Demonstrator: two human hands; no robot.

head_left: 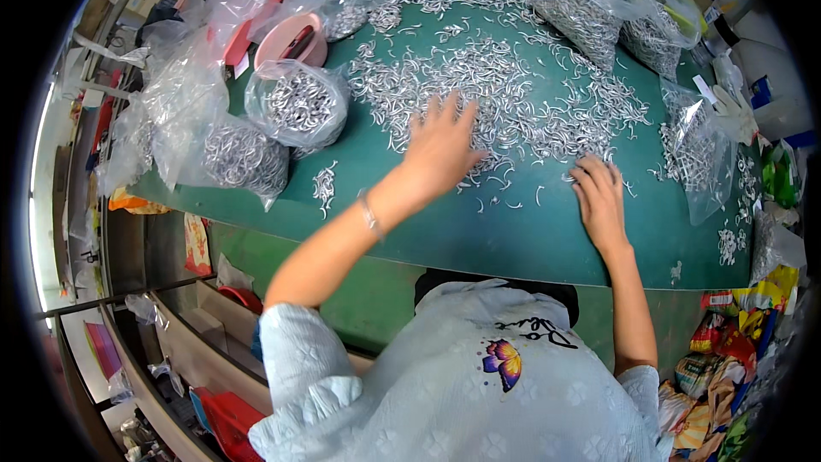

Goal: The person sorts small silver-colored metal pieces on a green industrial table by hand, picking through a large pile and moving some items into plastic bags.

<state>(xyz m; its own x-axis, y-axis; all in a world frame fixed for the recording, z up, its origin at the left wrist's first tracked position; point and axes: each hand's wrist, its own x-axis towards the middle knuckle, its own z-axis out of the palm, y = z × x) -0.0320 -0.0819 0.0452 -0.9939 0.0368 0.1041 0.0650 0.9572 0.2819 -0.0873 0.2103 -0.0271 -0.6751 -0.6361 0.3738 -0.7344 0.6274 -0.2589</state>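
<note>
Small curved silver metal pieces (487,77) lie in a wide, loose heap across the green tabletop (410,235). My left hand (440,150) is over the left-middle of this heap, fingers spread apart and palm down. Whether its fingertips touch the pieces I cannot tell. At the heap's near right edge rests my right hand (600,201), its fingers bent and slightly apart, tips at a few pieces. Nothing is visibly gripped in either hand. A few pieces lie scattered on the table between my hands.
Clear plastic bags of pieces stand at the left (248,158) and back right (581,21); another bag (697,154) lies at the right. A pink basin (295,41) sits behind an open filled bag (299,107). Drawers (201,338) are below left, colourful packages (727,342) below right.
</note>
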